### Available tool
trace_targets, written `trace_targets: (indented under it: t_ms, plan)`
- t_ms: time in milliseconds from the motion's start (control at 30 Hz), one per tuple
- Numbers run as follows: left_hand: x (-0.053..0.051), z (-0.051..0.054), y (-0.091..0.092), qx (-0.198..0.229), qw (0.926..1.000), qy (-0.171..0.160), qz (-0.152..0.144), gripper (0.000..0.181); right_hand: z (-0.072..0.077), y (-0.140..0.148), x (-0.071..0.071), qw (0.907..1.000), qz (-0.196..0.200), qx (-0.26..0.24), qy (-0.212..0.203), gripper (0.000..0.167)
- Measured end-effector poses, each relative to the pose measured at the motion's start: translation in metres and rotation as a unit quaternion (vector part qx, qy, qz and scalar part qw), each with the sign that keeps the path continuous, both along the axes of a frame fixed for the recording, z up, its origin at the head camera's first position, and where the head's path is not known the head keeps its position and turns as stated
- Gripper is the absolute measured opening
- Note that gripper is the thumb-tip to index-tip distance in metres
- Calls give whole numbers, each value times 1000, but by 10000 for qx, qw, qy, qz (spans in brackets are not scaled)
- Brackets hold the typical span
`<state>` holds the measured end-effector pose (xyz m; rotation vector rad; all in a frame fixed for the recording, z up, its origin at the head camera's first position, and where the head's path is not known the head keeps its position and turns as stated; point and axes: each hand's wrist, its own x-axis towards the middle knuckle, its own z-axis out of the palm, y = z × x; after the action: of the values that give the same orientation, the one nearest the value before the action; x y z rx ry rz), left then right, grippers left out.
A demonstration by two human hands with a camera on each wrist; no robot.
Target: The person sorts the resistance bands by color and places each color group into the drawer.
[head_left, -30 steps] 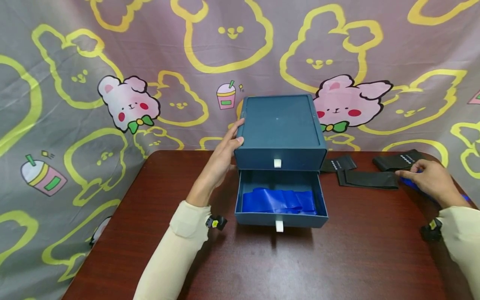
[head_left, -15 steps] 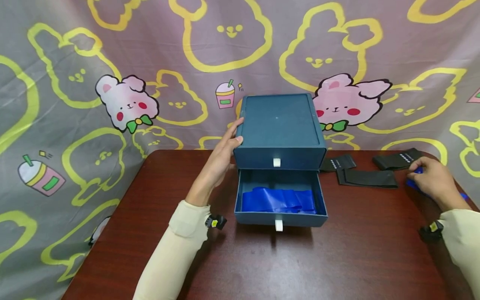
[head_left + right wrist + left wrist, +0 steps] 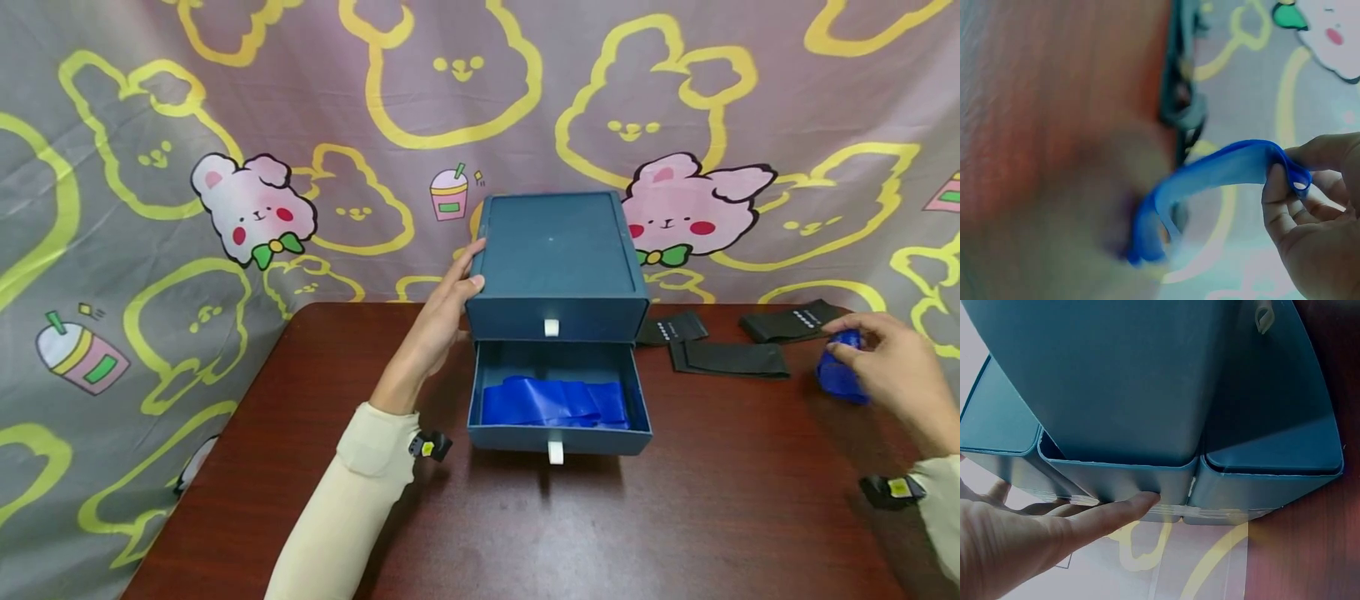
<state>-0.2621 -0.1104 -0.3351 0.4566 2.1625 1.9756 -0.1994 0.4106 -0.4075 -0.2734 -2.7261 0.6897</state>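
Observation:
Against the left side of a dark teal two-drawer box [image 3: 558, 246] rests my left hand [image 3: 438, 321], its fingers along the wall; the left wrist view shows the thumb [image 3: 1141, 503] lying on that side. The lower drawer [image 3: 558, 440] is pulled out and holds folded blue bands [image 3: 551, 402]. At the table's right, my right hand [image 3: 896, 367] pinches a blue elastic band [image 3: 840, 375] between thumb and fingers. In the right wrist view the band [image 3: 1210, 172] arches away from the fingertips, with its far end hanging loose.
Several black folded bands lie right of the box: one partly behind it [image 3: 678, 327], one in front [image 3: 731, 358], and one farther right [image 3: 787, 321]. A patterned cloth [image 3: 337, 108] hangs behind the brown table [image 3: 712, 517].
My right hand has lifted the blue band off the table and shifted slightly right, nearer the camera. The left hand has stayed on the box.

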Motion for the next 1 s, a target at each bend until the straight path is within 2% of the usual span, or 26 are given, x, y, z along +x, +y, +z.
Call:
trace_targets:
  t_ms: [100, 233, 333, 567, 667, 833, 1000]
  plan:
    - [0, 0, 0, -26, 10000, 9, -12, 58, 14, -6, 5, 9988, 37, -134, 477, 18]
    - [1, 1, -1, -68, 10000, 18, 20, 57, 37, -18, 9, 9909, 285, -439, 1243, 13]
    - [1, 1, -2, -53, 10000, 27, 21, 57, 55, -31, 13, 9847, 523, -640, 1537, 14]
    - [1, 0, 0, -73, 10000, 12, 37, 57, 100, -76, 28, 9768, 990, -559, 1813, 15]
    - [1, -1, 0, -83, 10000, 22, 29, 57, 117, -97, 33, 9707, 1252, -602, 1961, 16]
    - [2, -1, 0, -66, 10000, 64, -19, 57, 138, -129, 43, 9574, 1824, -597, 2157, 23]
    - [1, -1, -1, -83, 9999, 76, 0, 56, 154, -161, 56, 9498, 2259, -326, 2139, 28]
